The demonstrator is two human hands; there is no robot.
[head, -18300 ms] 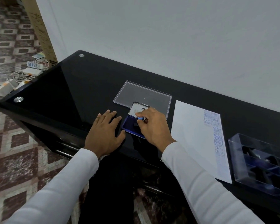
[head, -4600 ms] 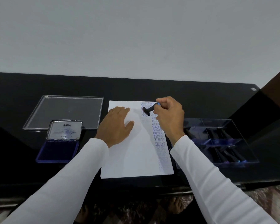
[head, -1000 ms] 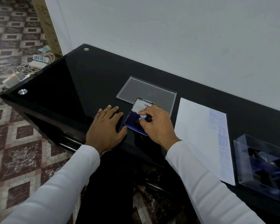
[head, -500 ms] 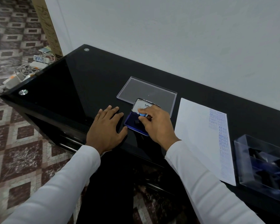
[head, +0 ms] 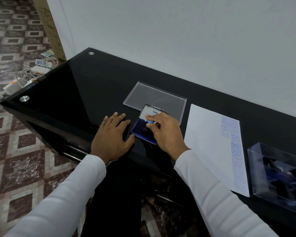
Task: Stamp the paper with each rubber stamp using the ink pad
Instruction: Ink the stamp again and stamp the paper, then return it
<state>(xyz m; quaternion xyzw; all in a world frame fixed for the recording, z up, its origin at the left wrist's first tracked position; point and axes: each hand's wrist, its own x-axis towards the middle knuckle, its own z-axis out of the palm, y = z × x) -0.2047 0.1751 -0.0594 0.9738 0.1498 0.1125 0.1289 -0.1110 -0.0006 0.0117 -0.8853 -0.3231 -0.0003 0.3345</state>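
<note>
Stamp in the right hand is pushed down on the blue ink pad, which sits open on the black table near the front edge. The fingers of this hand are curled round the little stamp and pinch its blue top. The left hand lies flat on the table just beside the ink pad, fingers spread, holding nothing, and its thumb may be touching the pad's side, but I cannot tell for sure. The paper lies to the right, with rows of blue words down its far side. A clear box with more stamps sits past the paper. A clear lid lies behind the ink pad. Things could go wrong from here. If the stamp is pressed too hard, it may pick up too much ink and make a blotchy mark. If it tips, only half the word may get ink. The pad could slide when the stamp lifts, since the table looks shiny and smooth. Inky fingers could also smudge the clean part of the paper.
</note>
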